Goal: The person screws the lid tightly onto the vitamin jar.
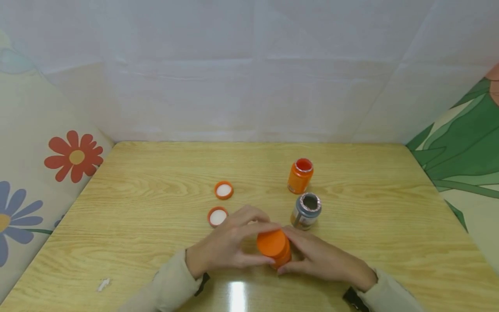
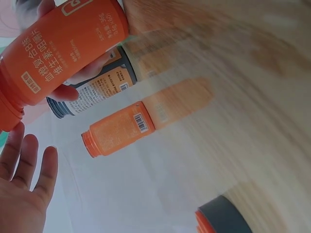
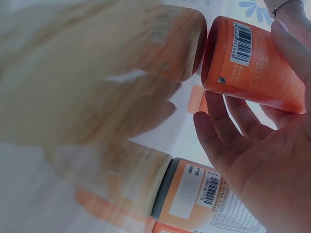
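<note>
An orange bottle (image 2: pixel 63 48) stands upright at the table's front middle, its orange cap (image 1: pixel 271 242) in place. My left hand (image 1: pixel 234 242) pinches that cap between thumb and fingers from the left. From the other side, my right hand (image 1: pixel 327 260) grips the bottle's body, thumb in front and fingers behind. White print covers one side of the body, and a barcode (image 3: pixel 241 43) shows low on it in the right wrist view. Just behind the right hand is an uncapped grey bottle (image 1: pixel 306 212) with a ragged foil rim.
Farther back stands an uncapped orange bottle (image 1: pixel 299 180). Two caps lie upturned left of the bottles: an orange cap (image 1: pixel 224 190) and, nearer my left hand, a grey-sided cap (image 2: pixel 226 216). A small white scrap (image 1: pixel 103 284) is at front left. White cloth (image 1: pixel 253 99) hangs behind the table.
</note>
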The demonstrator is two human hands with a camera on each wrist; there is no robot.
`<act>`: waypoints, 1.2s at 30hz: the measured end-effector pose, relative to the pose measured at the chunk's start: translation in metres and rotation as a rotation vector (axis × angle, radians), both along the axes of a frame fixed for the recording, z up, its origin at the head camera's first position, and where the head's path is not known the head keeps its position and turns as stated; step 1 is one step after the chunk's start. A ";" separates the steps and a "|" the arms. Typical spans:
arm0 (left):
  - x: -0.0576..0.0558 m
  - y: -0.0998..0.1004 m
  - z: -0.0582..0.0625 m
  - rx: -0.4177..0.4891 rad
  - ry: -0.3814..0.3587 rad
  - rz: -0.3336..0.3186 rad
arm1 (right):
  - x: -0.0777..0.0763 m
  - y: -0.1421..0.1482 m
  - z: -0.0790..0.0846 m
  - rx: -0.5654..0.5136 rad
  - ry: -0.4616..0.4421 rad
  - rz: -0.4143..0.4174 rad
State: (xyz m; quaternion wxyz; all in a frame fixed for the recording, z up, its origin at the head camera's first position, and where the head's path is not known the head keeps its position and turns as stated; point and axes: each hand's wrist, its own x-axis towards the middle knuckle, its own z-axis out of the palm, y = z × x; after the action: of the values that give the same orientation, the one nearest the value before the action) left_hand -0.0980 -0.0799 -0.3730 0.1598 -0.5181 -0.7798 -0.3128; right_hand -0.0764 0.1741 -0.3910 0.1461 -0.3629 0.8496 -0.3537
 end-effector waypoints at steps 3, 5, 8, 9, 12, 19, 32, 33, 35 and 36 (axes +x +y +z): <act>0.000 0.001 -0.001 -0.011 -0.006 0.002 | 0.000 0.000 0.000 0.005 0.001 -0.001; 0.000 0.001 -0.001 -0.019 -0.014 0.003 | 0.001 0.000 0.000 0.007 -0.005 -0.002; 0.001 0.002 0.001 -0.036 -0.034 0.003 | 0.001 0.000 0.001 0.011 -0.011 -0.006; 0.001 0.002 0.001 -0.044 -0.042 0.002 | 0.001 -0.001 0.000 0.012 -0.011 -0.008; 0.001 0.004 0.003 -0.064 -0.060 -0.001 | 0.001 0.000 0.000 0.015 -0.005 -0.013; 0.001 0.004 0.005 -0.086 -0.091 -0.006 | 0.002 -0.001 -0.001 0.015 -0.002 -0.017; 0.007 0.010 0.001 -0.068 -0.169 -0.024 | 0.001 0.001 -0.003 -0.035 -0.064 0.015; 0.009 0.011 0.000 -0.065 -0.185 -0.001 | 0.001 0.001 -0.003 -0.031 -0.070 0.016; 0.013 0.013 -0.001 -0.056 -0.251 0.058 | 0.001 0.002 -0.002 -0.016 -0.077 0.014; 0.015 0.015 -0.001 -0.048 -0.299 0.089 | 0.001 0.003 -0.002 -0.009 -0.086 0.012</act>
State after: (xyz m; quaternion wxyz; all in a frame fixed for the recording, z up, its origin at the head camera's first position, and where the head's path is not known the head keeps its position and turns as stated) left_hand -0.0827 -0.0653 -0.3744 0.0431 -0.4343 -0.8244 -0.3604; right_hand -0.0755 0.1771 -0.3933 0.1829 -0.3531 0.8388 -0.3718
